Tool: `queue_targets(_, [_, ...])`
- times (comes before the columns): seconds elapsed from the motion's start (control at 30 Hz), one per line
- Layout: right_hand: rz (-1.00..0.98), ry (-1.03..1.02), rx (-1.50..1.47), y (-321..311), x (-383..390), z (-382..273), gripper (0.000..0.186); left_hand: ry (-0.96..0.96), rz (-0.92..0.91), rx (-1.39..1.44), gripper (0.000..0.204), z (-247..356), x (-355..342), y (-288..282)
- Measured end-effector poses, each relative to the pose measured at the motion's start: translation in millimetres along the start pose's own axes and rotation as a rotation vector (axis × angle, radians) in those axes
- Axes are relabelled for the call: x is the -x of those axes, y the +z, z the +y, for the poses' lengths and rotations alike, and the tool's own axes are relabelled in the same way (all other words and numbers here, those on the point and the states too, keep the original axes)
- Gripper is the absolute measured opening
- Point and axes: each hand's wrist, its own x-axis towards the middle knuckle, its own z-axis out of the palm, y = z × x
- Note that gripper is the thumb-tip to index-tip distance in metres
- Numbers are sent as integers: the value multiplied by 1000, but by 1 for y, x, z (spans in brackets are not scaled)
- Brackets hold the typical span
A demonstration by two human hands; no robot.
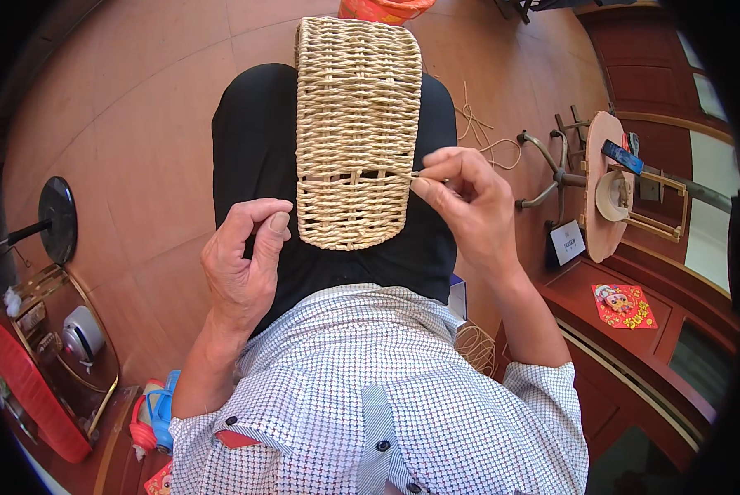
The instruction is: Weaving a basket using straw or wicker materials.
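Note:
A pale woven straw basket (358, 107) lies lengthwise on my black-trousered lap (246, 124), with an open, gappy row across its lower part. My right hand (465, 202) pinches a thin straw strand (414, 176) at the basket's right side, level with that row. At the lower left of the basket, just off its edge, my left hand (250, 247) has thumb and forefinger brought together; whatever may be between them is too small to make out.
Loose cord (485, 142) lies beside my right leg, near a round board (601, 243) bearing a phone (622, 157) and bowl (612, 195). A coil (473, 351) lies lower right. A red container (378, 10) stands beyond the basket; a black round stand (58, 231) is at left.

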Motion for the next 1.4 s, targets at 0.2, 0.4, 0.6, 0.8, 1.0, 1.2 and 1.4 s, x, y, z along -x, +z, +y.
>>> queue_targets(0.2, [-195,414,-554,2,-18,-5,42,-16,12,12,13,-4,-2,3])
queue_targets(0.4, [-357,432,-547,1,-29,-7,60,-54,21,9,12,-4,-1,0])
queue_targets(0.6, [-541,414,-727,1,-35,-5,57,-65,12,52,14,-1,1,0])
queue_targets(0.8, [-517,418,-788,3,-35,-8,57,-34,12,77,8,13,-2,4])
queue_targets(1.0, [-541,376,-731,5,-39,4,55,289,-49,-236,14,37,-25,30])
queue_targets(1.2, [-608,381,-870,6,-42,21,51,456,-67,-484,15,47,-44,55])
queue_targets(1.4, [-643,362,-955,16,-49,21,54,468,-112,-586,15,53,-47,55])
